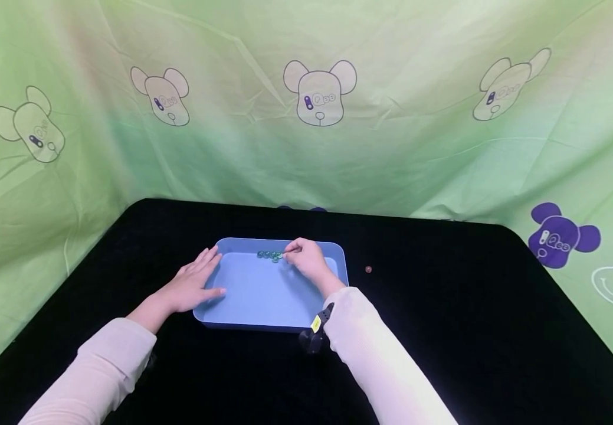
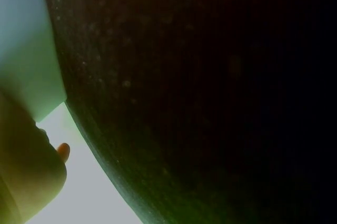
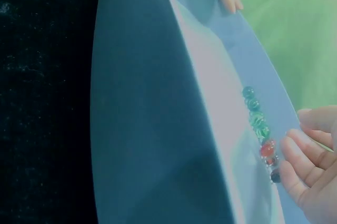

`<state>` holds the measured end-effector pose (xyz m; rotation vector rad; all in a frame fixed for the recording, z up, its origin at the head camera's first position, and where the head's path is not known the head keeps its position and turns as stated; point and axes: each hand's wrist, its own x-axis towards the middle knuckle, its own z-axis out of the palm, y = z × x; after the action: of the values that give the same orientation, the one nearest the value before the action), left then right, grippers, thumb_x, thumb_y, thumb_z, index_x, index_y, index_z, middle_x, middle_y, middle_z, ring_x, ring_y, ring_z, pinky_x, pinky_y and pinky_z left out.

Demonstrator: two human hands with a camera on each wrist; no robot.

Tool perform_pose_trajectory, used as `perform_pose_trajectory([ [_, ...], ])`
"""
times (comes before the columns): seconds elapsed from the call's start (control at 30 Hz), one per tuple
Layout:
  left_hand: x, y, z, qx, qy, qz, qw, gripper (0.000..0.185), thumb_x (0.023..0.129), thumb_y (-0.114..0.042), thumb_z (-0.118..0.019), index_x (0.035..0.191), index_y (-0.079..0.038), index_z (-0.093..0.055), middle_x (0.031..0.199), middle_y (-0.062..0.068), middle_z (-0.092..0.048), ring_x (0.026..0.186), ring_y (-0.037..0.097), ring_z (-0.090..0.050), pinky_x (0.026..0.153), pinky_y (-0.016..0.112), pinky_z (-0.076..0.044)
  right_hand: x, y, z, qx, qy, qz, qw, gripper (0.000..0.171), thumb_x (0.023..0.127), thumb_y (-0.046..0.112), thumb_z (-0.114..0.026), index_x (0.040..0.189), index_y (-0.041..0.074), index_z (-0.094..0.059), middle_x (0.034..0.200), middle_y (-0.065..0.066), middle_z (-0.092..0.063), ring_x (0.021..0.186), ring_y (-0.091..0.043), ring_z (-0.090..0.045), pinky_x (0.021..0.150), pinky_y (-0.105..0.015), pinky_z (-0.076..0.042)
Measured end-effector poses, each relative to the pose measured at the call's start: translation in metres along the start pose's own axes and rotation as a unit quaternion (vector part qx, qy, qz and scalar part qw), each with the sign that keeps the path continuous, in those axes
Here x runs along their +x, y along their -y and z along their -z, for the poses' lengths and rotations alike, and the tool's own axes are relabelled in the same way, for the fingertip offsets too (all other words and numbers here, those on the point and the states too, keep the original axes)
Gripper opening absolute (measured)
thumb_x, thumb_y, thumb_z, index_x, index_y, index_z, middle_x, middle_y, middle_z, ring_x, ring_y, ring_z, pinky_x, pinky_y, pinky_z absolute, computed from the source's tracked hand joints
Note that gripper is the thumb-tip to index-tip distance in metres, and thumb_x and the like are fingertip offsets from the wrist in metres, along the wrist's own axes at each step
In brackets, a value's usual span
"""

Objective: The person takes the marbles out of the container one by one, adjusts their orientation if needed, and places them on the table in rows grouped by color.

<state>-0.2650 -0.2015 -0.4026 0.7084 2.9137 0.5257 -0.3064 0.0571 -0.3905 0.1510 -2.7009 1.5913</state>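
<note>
Green curtain (image 1: 242, 165) w/ cartoon animal heads (image 1: 320, 100) hangs behind a black-covered desk (image 1: 444, 324); a blue rectangular tray (image 1: 255, 298) sits on it, a bit left of centre. L hand (image 1: 196, 282) lies at the tray's left wall, fingers straight, thumb out over the inside; grip wide, holding nothing, prob. just steadying. R hand (image 1: 308, 260) is over the tray's far side, right of middle, fingers bent, tips right beside the green marbles (image 1: 267, 254). R grip looks narrow, but can't tell if a marble is pinched: fingers hide that spot in the head view & the right wrist view is hazy.

Step in hand, at a guess: placing or adjusting marbles in a line, i.e. fine fingertip work. Next move prob. calls for a light touch so neighbours don't roll.

Tray contents: green marbles in a rough row along the far wall, one a little nearer than the rest; right wrist view also shows a red marble (image 3: 267, 149) & a dark marble (image 3: 275, 175) toward the row's R-hand end. Outside, 1 reddish marble (image 1: 368, 269) lies on the desk, just right of the tray.
</note>
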Motion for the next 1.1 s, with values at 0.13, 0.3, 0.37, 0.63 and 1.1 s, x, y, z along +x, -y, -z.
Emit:
perform_pose_trajectory([
  [0.13,0.0,0.0,0.0,-0.002,0.003,0.001,1.0,0.076,0.083,-0.043,-0.05,0.137,-0.001,-0.017,0.144,0.011,-0.003,0.129,0.03,-0.001,0.095,0.052,-0.012,0.001,-0.001,-0.001,0.001,0.001,-0.005,1.0,0.008,0.075,0.003,-0.062,0.082,-0.001,-0.06,0.073,-0.007,-0.061,0.061,-0.012,-0.053,0.056,-0.022,-0.041],
  [0.3,0.0,-0.001,0.0,-0.007,0.008,0.005,0.9999,0.076,0.083,-0.043,-0.05,0.137,-0.002,-0.016,0.144,0.011,-0.003,0.129,0.029,0.0,0.095,0.053,-0.011,0.003,-0.004,-0.002,0.001,0.0,-0.01,1.0,0.008,0.075,0.002,-0.063,0.082,-0.001,-0.06,0.073,-0.007,-0.062,0.06,-0.011,-0.054,0.056,-0.022,-0.041],
  [0.37,0.0,-0.001,0.0,-0.005,0.008,0.005,0.9999,0.076,0.083,-0.043,-0.05,0.137,-0.002,-0.017,0.144,0.011,-0.003,0.129,0.029,0.0,0.095,0.053,-0.011,0.003,-0.005,-0.002,0.003,-0.001,-0.01,1.0,0.008,0.075,0.003,-0.063,0.081,-0.001,-0.06,0.074,-0.007,-0.063,0.06,-0.011,-0.055,0.056,-0.022,-0.041],
  [0.63,0.0,0.0,0.001,-0.004,0.007,0.004,1.0,0.076,0.083,-0.043,-0.05,0.137,-0.001,-0.017,0.144,0.011,-0.003,0.129,0.029,0.0,0.096,0.052,-0.011,0.004,-0.007,-0.001,0.006,0.001,-0.017,1.0,0.008,0.075,0.003,-0.063,0.08,-0.001,-0.06,0.074,-0.008,-0.063,0.06,-0.011,-0.055,0.056,-0.022,-0.041],
  [1.1,0.001,0.0,0.002,-0.004,0.013,0.01,0.9999,0.076,0.083,-0.043,-0.049,0.137,-0.002,-0.016,0.144,0.011,-0.003,0.129,0.029,0.001,0.096,0.052,-0.011,0.005,-0.012,-0.001,-0.05,0.002,-0.011,0.999,0.005,0.076,0.0,-0.061,0.08,-0.001,-0.059,0.077,-0.01,-0.064,0.066,-0.014,-0.056,0.058,-0.022,-0.043],
])
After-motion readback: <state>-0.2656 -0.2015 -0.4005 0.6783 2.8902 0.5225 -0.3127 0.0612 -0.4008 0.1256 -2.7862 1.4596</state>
